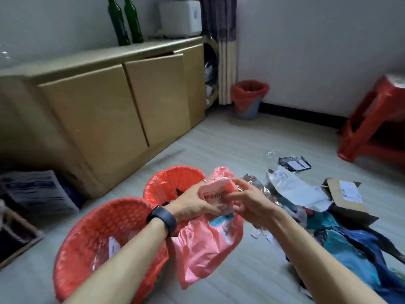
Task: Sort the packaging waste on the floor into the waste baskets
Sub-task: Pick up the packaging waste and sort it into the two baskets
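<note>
Both my hands hold a pink plastic mailer bag (206, 244) above the floor. My left hand (192, 205) grips its upper part near a barcode label, and my right hand (249, 200) pinches the same crumpled top from the right. Two red-lined mesh waste baskets stand on the left: the near basket (87, 233) holds a white slip and clear plastic, and the far basket (162, 181) sits behind my left hand. A pile of packaging waste lies on the right: white mailers (293, 189), blue bags (341, 244) and a cardboard box (348, 198).
A long tan cabinet (105, 106) runs along the left wall with two green bottles (125, 20) on top. A small bin with a red liner (248, 99) stands in the far corner. A red plastic stool (372, 119) is at the right. Boxes sit at the left edge.
</note>
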Motion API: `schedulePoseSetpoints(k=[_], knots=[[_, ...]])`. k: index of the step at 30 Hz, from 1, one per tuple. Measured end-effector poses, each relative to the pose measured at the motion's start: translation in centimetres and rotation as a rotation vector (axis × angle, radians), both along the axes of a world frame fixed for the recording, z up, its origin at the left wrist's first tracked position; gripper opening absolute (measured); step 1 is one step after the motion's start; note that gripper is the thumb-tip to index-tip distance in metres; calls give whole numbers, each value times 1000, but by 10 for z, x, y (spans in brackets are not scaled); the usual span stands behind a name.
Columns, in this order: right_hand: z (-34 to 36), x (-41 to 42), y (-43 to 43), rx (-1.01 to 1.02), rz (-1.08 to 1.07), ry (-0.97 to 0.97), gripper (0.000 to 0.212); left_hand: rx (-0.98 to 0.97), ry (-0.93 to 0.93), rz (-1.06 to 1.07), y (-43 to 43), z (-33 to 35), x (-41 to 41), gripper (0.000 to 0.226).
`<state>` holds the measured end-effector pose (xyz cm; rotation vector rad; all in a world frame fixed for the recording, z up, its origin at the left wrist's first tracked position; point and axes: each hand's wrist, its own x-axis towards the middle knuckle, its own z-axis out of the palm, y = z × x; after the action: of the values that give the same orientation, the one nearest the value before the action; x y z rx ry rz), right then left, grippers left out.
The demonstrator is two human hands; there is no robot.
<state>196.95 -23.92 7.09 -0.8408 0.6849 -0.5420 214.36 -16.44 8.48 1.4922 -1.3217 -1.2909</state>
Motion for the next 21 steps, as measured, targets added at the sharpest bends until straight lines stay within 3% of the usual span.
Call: schedulePoseSetpoints(k=[3, 4, 7, 8, 10, 13, 16, 20, 21], knots=[[13, 26, 26, -228, 38, 165, 65, -85, -315, 200, 35, 14, 25, 45], [19, 34, 35, -320, 47, 219, 76, -106, -295, 299, 44, 19, 34, 35], [22, 63, 56, -452, 91, 279, 121, -171, -100, 502, 71, 30, 60, 41], [20, 71, 62, -449, 143, 265, 123, -199, -33, 518, 78, 30, 65, 39], [18, 95, 79, -435, 266, 169, 97, -228, 52, 589, 95, 29, 79, 40], [15, 124, 99, -518, 276, 123, 58, -205, 92, 688, 114, 20, 93, 45], [7, 149, 112, -641, 188, 196, 42, -135, 229, 744, 132, 15, 107, 43], [-1, 164, 110, -839, 46, 332, 32, 12, 679, 642, 160, 19, 146, 12], [-4, 164, 107, -875, 11, 360, 36, 11, 766, 654, 165, 18, 158, 16]])
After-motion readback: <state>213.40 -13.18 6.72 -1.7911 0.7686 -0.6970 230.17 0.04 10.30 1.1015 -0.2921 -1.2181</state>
